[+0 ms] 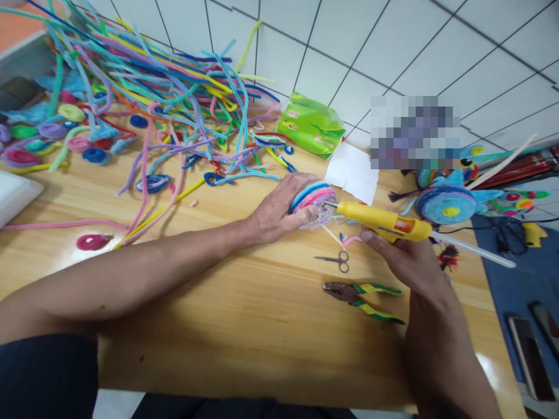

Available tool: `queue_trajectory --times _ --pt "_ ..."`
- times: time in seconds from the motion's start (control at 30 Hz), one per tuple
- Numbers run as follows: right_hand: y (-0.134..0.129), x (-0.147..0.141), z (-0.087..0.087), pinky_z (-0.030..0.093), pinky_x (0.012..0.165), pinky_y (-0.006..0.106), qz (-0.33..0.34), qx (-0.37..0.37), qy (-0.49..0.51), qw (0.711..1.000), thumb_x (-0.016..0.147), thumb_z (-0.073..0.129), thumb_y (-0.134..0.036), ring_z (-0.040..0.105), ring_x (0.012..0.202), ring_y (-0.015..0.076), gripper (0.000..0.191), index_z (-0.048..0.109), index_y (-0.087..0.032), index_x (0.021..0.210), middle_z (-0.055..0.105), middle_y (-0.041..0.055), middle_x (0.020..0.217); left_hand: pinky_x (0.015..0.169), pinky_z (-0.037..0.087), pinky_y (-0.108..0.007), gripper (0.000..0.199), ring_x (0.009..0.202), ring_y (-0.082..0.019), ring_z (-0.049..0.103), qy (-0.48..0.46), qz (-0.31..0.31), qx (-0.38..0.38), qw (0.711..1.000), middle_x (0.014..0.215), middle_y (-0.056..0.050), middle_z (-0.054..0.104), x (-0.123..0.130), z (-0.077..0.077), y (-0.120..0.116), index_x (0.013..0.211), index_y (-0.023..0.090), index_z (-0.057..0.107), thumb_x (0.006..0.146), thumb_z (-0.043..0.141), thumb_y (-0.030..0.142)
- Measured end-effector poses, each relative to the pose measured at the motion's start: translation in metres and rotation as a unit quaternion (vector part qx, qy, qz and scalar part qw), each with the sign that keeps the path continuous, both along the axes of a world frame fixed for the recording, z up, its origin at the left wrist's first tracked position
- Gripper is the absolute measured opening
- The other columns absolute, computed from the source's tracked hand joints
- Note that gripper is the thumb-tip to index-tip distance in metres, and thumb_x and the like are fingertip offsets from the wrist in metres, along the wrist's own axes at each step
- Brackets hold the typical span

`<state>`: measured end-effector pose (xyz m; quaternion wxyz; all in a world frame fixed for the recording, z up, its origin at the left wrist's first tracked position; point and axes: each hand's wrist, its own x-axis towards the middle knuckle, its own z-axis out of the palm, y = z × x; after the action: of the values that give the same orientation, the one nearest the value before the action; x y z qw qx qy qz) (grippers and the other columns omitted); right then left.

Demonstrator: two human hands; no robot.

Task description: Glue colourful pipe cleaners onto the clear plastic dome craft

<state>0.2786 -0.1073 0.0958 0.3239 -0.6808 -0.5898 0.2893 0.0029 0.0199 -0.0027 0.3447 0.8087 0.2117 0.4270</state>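
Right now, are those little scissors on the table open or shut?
Shut: the scissors show their blades together as one narrow point, with the finger loops side by side.

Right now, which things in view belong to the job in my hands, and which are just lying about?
Belonging: yellow glue gun, in right hand; striped round piece, in left hand; probably the fuzzy stems.

Apparently lying about: pliers, small scissors, green packet, white paper.
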Motion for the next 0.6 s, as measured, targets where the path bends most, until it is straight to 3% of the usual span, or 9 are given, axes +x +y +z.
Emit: queue_trajectory --times 0.17,0.33,0.43,0.6 --pt "0.0 0.007 -0.006 0.074 0.095 0.051 0.003 0.011 -0.023 1.0 0.087 0.088 -0.083 0.085 0.101 0.0329 0.06 0.09 -0.028 0.111 0.09 0.0061 0.108 0.134 0.052 -0.055 0.057 0.15 -0.033 0.063 0.01 0.008 0.003 1.0 0.161 -0.014 0.068 0.0 0.001 0.0 0.159 0.025 0.056 0.113 0.056 0.059" --pt "0.0 0.006 -0.005 0.072 0.088 0.047 0.028 0.009 -0.014 0.999 0.091 0.088 -0.074 0.083 0.1 0.0314 0.051 0.089 -0.027 0.112 0.09 0.0063 0.11 0.133 0.053 -0.056 0.057 0.148 -0.033 0.065 0.006 0.01 -0.001 1.0 0.159 -0.014 0.069 -0.001 0.004 -0.002 0.159 0.026 0.056 0.113 0.057 0.06" --pt "0.003 0.008 0.004 0.068 0.082 0.042 0.023 0.025 -0.001 0.999 0.09 0.091 -0.064 0.079 0.094 0.0277 0.04 0.087 -0.027 0.105 0.087 0.0049 0.102 0.131 0.055 -0.056 0.058 0.145 -0.032 0.066 0.011 0.014 -0.004 1.0 0.155 -0.014 0.07 -0.002 0.006 -0.003 0.158 0.025 0.056 0.113 0.056 0.062" --pt "0.011 0.025 0.029 0.053 0.065 0.033 -0.03 0.087 0.022 0.996 0.092 0.086 -0.053 0.06 0.069 0.0177 0.027 0.078 -0.027 0.091 0.074 0.0007 0.083 0.131 0.055 -0.058 0.057 0.146 -0.034 0.065 0.021 0.013 -0.011 1.0 0.155 -0.014 0.07 -0.003 0.006 -0.002 0.157 0.025 0.057 0.111 0.057 0.059"
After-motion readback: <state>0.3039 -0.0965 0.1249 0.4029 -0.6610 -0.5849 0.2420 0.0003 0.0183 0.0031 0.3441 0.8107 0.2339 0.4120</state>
